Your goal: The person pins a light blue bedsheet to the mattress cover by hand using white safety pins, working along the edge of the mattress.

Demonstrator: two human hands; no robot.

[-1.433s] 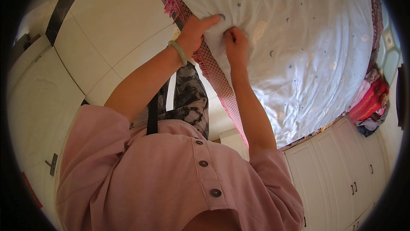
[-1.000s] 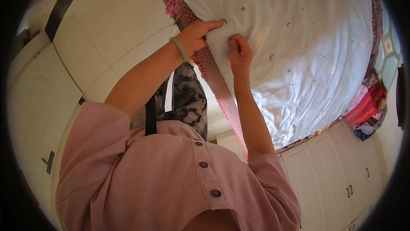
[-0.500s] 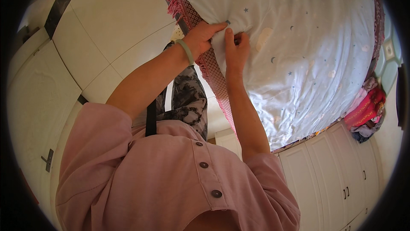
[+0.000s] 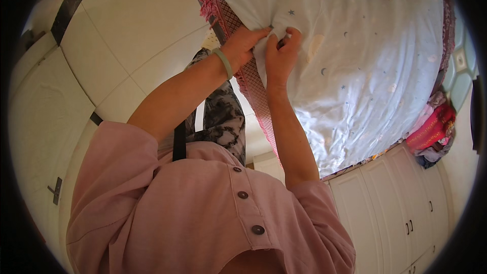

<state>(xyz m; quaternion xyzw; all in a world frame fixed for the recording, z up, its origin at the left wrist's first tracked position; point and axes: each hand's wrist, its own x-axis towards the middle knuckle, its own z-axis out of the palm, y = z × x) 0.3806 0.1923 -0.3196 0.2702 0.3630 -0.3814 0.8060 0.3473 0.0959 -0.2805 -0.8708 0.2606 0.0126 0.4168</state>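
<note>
A pale blue duvet [image 4: 350, 71] printed with moons, stars and animal faces is spread over a bed. At its near left edge, my left hand [image 4: 242, 46], with a pale green bangle on the wrist, pinches the fabric. Close beside it, my right hand [image 4: 282, 58] is closed on the same cloth, its fingers bent. Creases run out from between the two hands. What lies under my fingertips is hidden.
A red patterned bedspread with a fringe [image 4: 208, 0] hangs along the bed's left edge. White cabinets [image 4: 385, 193] stand at lower right, with bundled clothes [image 4: 431, 132] nearby. A white door [image 4: 45, 137] is on the left, beside the tiled floor [image 4: 132, 25].
My right hand's fingers have shifted up and slightly outward over the fabric. My left hand stays almost in place, still pinching the cloth.
</note>
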